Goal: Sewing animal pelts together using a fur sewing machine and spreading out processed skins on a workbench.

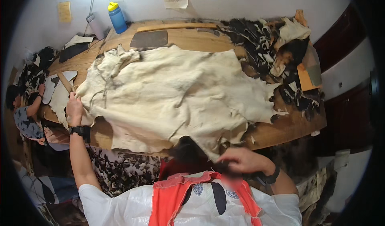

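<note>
A large cream hide (168, 93) with ragged edges and wrinkles is spread over the wooden table, its lower edge hanging at the front. My left hand (74, 107) is closed on its left edge, touching or very near the end of a wooden stick (64, 81); whether it holds that too is unclear. My right hand (240, 160) is at the lower right corner of the hide, fingers bent, partly blurred, so its grip is unclear. A black piece (186, 148) hangs below the hide between my hands.
Black-and-white scraps (256, 41) heap at the right; more lie left beside white cut pieces (54, 87). A co-worker (26, 114) is at the left end. Along the back are a blue bottle (117, 19), pale tumbler (96, 27), dark mat (148, 39) and wooden strip (176, 27).
</note>
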{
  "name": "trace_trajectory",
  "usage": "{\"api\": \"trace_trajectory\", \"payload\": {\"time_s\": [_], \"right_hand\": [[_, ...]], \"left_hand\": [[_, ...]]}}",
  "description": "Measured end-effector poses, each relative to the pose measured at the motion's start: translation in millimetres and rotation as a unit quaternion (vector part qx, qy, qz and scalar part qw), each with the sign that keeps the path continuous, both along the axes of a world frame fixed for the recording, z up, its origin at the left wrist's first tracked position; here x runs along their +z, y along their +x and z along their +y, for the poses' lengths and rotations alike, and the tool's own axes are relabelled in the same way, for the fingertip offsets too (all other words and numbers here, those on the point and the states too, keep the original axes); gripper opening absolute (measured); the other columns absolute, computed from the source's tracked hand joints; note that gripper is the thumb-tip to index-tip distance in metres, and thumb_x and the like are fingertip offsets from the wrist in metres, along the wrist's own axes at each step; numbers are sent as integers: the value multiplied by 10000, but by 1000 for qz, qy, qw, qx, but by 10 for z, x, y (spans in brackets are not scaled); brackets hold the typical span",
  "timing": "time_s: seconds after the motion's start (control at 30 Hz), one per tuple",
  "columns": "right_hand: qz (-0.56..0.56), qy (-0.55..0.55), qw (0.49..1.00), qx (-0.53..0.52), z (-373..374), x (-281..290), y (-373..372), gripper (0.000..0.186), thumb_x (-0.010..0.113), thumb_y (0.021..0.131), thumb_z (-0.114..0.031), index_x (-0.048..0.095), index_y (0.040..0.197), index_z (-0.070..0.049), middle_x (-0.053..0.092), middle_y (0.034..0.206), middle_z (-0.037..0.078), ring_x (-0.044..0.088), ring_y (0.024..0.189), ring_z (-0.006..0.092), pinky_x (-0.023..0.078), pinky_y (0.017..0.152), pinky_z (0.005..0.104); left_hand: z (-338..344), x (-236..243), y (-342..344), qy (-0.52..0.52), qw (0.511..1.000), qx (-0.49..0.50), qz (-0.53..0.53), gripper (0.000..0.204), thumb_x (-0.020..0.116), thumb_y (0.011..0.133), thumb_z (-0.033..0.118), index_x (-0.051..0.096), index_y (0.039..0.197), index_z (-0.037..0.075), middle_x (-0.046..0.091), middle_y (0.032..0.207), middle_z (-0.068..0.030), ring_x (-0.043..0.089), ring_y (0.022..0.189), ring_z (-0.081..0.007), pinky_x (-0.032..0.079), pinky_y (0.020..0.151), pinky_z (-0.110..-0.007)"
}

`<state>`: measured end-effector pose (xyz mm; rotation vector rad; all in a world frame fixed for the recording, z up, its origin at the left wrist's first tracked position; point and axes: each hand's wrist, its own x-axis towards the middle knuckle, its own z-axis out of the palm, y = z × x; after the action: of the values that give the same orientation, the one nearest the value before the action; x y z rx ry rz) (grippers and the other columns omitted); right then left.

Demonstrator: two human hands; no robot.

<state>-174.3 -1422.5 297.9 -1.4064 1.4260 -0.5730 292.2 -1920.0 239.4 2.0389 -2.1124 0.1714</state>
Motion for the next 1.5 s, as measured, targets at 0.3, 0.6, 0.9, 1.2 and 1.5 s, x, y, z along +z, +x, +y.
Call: {"api": "trace_trajectory", "payload": {"time_s": [0.3,0.6,0.9,1.2,1.5], "right_hand": [[392,-145,905,-75,-794,-574,-28,761,564,974,-460,299,1539,-25,288,1599,207,220,1503,376,254,1166,573],[576,237,688,-372,355,-1194,-2450,786,694,901,-417,370,1515,-49,400,1526,252,400,1413,364,293,1157,550],[527,-307,790,-66,582,-909,-1165,476,645,811,-79,561,1279,-64,603,1098,178,588,1048,364,459,941,488],[254,-207,945,-12,174,-277,-1965,320,550,776,-102,656,1077,-77,687,873,193,673,858,367,539,769,452],[301,-277,913,-3,262,-431,-1667,331,630,908,-399,758,1014,-113,713,871,175,679,850,384,527,794,477]], "left_hand": [[1006,-751,-945,144,880,-452,30,809,670,899,268,260,1583,132,186,1645,-203,192,1498,-443,228,1179,-563],[1551,-418,-1410,185,922,-338,-50,745,657,900,342,344,1541,128,285,1605,-179,284,1449,-440,278,1113,-618],[4051,-230,-3172,128,723,-660,156,701,760,777,204,483,1408,75,515,1362,-165,522,1198,-374,419,1013,-503],[3849,-40,-3646,147,780,-533,294,429,564,693,-99,682,1086,28,690,891,-196,683,865,-392,547,754,-405],[3382,-10,-2636,222,813,-471,262,700,667,899,57,379,1533,125,559,1405,-203,521,1322,-314,438,1067,-436]]}}
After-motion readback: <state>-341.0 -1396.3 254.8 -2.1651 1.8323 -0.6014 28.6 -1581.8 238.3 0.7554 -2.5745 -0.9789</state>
